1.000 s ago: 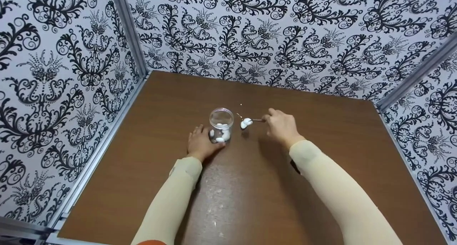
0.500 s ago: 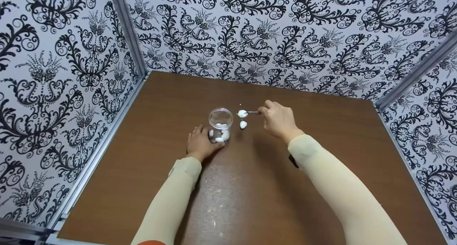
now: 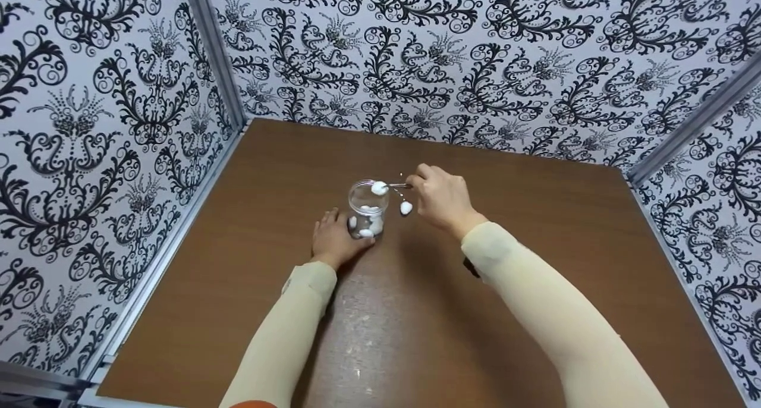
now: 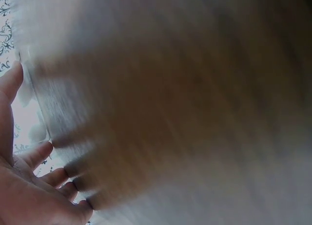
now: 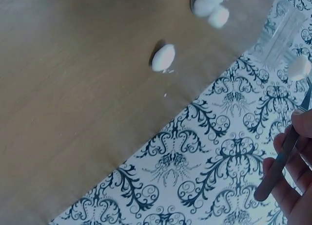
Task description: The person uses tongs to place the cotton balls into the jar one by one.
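A clear plastic jar (image 3: pixel 359 201) stands open on the table with several white cotton balls (image 3: pixel 366 234) inside. My left hand (image 3: pixel 336 239) holds the jar low on its left side, fingers behind and thumb in front. In my right hand (image 3: pixel 443 198) is a pair of metal tweezers (image 5: pixel 278 172), pinched between thumb and fingers. The tweezer tips grip one cotton ball (image 3: pixel 379 188), which is over the right part of the jar's mouth. Another cotton ball (image 3: pixel 406 207) lies on the table just right of the jar.
Small white bits (image 5: pixel 168 71) lie by the loose cotton ball. The brown wooden table (image 3: pixel 285 176) reaches to patterned walls (image 3: pixel 416 57) at the back and sides. Metal posts (image 3: pixel 214 51) stand at the corners.
My right hand has lifted a cotton ball with the tweezers and moved it left to the jar's mouth. The other cotton ball stayed on the table. The left hand has kept still.
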`<state>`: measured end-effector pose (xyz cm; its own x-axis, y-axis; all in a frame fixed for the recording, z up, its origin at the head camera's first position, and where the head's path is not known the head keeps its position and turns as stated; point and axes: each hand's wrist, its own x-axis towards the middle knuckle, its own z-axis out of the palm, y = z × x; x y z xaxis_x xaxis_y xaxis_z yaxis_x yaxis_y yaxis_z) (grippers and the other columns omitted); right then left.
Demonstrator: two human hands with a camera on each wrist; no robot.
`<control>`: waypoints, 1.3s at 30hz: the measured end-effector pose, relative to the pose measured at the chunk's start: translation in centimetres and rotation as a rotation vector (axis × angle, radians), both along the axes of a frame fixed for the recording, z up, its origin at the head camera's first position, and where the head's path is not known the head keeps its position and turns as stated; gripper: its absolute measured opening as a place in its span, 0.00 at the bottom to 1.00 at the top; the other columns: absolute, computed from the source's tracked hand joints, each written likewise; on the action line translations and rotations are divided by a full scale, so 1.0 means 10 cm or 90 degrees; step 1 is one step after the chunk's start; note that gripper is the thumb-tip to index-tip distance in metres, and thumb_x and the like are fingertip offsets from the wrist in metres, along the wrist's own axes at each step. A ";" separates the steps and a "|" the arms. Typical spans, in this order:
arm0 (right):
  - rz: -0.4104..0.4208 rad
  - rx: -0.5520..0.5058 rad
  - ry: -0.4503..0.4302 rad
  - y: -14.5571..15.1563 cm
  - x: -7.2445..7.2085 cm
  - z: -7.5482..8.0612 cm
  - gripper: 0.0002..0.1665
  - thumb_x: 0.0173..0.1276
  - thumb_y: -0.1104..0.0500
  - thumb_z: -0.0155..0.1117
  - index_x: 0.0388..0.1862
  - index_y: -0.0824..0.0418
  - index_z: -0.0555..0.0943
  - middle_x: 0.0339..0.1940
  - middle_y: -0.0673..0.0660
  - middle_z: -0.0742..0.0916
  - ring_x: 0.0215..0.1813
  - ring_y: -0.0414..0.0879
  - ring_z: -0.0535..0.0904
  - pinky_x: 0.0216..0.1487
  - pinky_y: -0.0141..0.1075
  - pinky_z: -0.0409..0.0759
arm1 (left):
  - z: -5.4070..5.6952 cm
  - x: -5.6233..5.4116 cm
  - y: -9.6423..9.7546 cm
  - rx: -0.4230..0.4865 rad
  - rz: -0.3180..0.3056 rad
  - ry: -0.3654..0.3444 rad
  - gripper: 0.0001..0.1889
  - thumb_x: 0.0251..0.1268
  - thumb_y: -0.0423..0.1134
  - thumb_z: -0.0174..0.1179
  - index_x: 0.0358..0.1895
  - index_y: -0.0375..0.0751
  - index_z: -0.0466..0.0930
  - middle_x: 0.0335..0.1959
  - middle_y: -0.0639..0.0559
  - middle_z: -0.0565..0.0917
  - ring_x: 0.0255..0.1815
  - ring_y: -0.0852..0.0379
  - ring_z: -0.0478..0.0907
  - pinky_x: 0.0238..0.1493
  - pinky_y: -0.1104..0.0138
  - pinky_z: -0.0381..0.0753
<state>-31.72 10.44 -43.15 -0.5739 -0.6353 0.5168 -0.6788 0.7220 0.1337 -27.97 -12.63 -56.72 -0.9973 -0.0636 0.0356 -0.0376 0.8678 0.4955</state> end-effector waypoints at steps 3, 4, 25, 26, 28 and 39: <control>0.011 0.000 0.002 -0.05 0.01 -0.04 0.15 0.53 0.70 0.63 0.40 0.59 0.87 0.32 0.53 0.79 0.34 0.51 0.78 0.19 0.48 0.77 | 0.02 0.01 0.01 -0.003 0.002 -0.004 0.50 0.49 0.67 0.69 0.71 0.36 0.68 0.74 0.35 0.63 0.76 0.38 0.55 0.74 0.46 0.50; 0.013 0.001 0.002 -0.06 0.01 -0.06 0.15 0.53 0.69 0.63 0.39 0.59 0.87 0.32 0.53 0.79 0.33 0.51 0.78 0.19 0.48 0.77 | 0.04 0.02 0.01 -0.002 0.002 -0.004 0.50 0.50 0.67 0.69 0.71 0.36 0.68 0.74 0.34 0.63 0.76 0.38 0.55 0.74 0.46 0.50; -0.007 0.036 -0.051 -0.07 0.02 -0.09 0.14 0.54 0.64 0.68 0.41 0.57 0.87 0.34 0.53 0.79 0.36 0.52 0.79 0.22 0.49 0.79 | 0.06 0.03 -0.01 0.007 0.008 -0.023 0.51 0.50 0.68 0.69 0.71 0.36 0.68 0.74 0.35 0.62 0.76 0.38 0.54 0.75 0.46 0.48; -0.007 0.036 -0.050 -0.06 0.02 -0.09 0.15 0.53 0.64 0.69 0.41 0.57 0.87 0.34 0.53 0.79 0.36 0.52 0.79 0.22 0.49 0.79 | 0.05 0.03 -0.01 0.007 0.007 -0.021 0.51 0.49 0.68 0.69 0.71 0.36 0.68 0.74 0.35 0.63 0.76 0.38 0.54 0.75 0.46 0.49; -0.004 0.032 -0.046 -0.05 0.02 -0.08 0.15 0.53 0.64 0.69 0.42 0.57 0.86 0.35 0.53 0.79 0.36 0.52 0.79 0.22 0.49 0.78 | 0.03 0.02 -0.01 0.007 0.005 -0.019 0.50 0.49 0.68 0.69 0.70 0.36 0.69 0.74 0.35 0.63 0.76 0.38 0.54 0.74 0.46 0.49; -0.022 0.013 -0.028 0.15 -0.04 -0.13 0.16 0.55 0.69 0.62 0.42 0.59 0.87 0.34 0.53 0.79 0.36 0.52 0.79 0.20 0.49 0.78 | -0.02 -0.02 -0.01 0.008 0.001 -0.021 0.51 0.49 0.68 0.69 0.71 0.36 0.68 0.75 0.35 0.61 0.77 0.38 0.53 0.75 0.46 0.47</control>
<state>-32.14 11.93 -44.48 -0.6171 -0.6246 0.4786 -0.6591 0.7425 0.1191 -28.13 -12.71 -56.90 -0.9978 -0.0658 0.0024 -0.0556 0.8614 0.5049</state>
